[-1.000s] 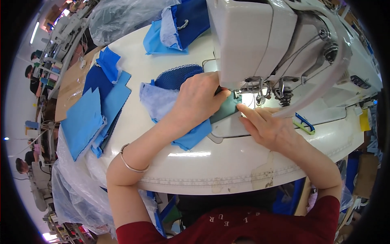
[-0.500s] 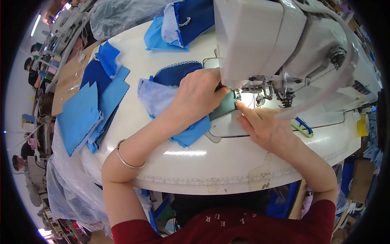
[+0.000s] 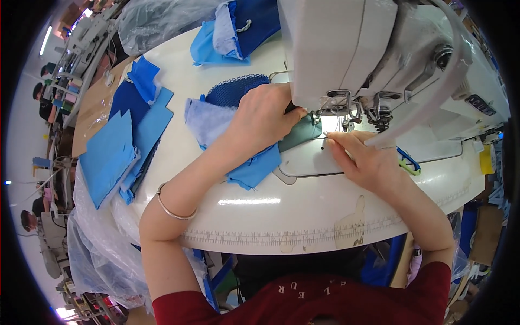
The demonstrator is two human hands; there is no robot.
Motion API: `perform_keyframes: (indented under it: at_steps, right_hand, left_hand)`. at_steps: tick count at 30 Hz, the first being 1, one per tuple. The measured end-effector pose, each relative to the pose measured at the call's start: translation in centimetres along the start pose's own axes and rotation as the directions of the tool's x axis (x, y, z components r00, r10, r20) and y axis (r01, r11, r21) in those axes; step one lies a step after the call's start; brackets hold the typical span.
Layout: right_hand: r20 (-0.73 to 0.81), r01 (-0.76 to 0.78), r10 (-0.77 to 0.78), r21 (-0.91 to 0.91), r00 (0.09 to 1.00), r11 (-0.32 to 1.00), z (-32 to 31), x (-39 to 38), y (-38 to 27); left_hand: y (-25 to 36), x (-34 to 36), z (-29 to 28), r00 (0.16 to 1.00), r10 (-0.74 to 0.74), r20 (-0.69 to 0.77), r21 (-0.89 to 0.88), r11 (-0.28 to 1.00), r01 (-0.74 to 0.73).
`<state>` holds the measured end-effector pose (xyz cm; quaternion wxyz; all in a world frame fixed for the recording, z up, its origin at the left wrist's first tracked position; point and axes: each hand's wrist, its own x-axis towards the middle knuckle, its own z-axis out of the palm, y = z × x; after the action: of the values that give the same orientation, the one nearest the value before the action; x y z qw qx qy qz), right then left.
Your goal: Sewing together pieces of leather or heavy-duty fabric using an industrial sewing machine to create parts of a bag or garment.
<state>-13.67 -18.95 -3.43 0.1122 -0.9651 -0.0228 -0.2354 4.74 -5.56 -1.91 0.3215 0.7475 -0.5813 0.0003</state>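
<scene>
My left hand [image 3: 265, 111] is closed on a layered bundle of blue fabric, thumb and fingers pinching it just left of the presser foot [image 3: 315, 117]. From under that hand a grey-green fabric piece [image 3: 300, 135] reaches to the foot of the sewing machine [image 3: 336, 49]. Pale fleecy cloth [image 3: 208, 120], dark blue mesh [image 3: 235, 89] and a bright blue panel [image 3: 254, 169] spread out around the wrist. My right hand [image 3: 371, 160] has thumb and forefinger drawn together by the fabric's right end; whatever is between the tips is too small to make out.
Stacked blue cut pieces [image 3: 108, 160] lie on the table's left, and more blue fabric [image 3: 238, 35] lies at the back. Thread snips [image 3: 409, 162] with green and blue handles rest beyond my right hand. Clear plastic sheeting [image 3: 103, 254] hangs at the left edge.
My right hand has shifted right, its fingertips now off the grey-green fabric's edge. My left hand stays pinched on the cloth beside the presser foot.
</scene>
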Motion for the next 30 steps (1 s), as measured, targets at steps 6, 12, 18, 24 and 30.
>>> perform_keyframes:
  at_steps: [6,12,18,24,30]
  right_hand:
    - [0.028,-0.015,0.015,0.0,1.0,1.0,0.4,0.1,-0.9]
    - [0.051,0.038,-0.033,-0.099,0.998,0.994,0.8,0.1,-1.3]
    - [0.046,0.079,-0.071,-0.213,0.996,0.974,0.9,0.1,-1.2]
    - [0.037,0.08,-0.073,-0.235,0.997,0.969,1.0,-0.1,-1.0]
    - [-0.098,0.104,-0.119,-0.147,0.988,0.984,1.2,0.5,-0.8]
  left_hand:
    - [-0.1,-0.1,0.0,0.999,-0.024,0.023,-0.019,1.0,0.024]
    - [0.2,-0.1,-0.1,1.0,-0.014,0.01,-0.011,1.0,0.014]
    - [0.2,0.1,-0.1,0.998,-0.056,0.009,-0.003,0.998,0.056]
    - [0.0,0.3,0.0,0.998,-0.057,0.009,0.038,0.998,0.057]
    - [0.3,0.2,-0.2,0.999,-0.037,-0.023,0.086,0.996,0.038]
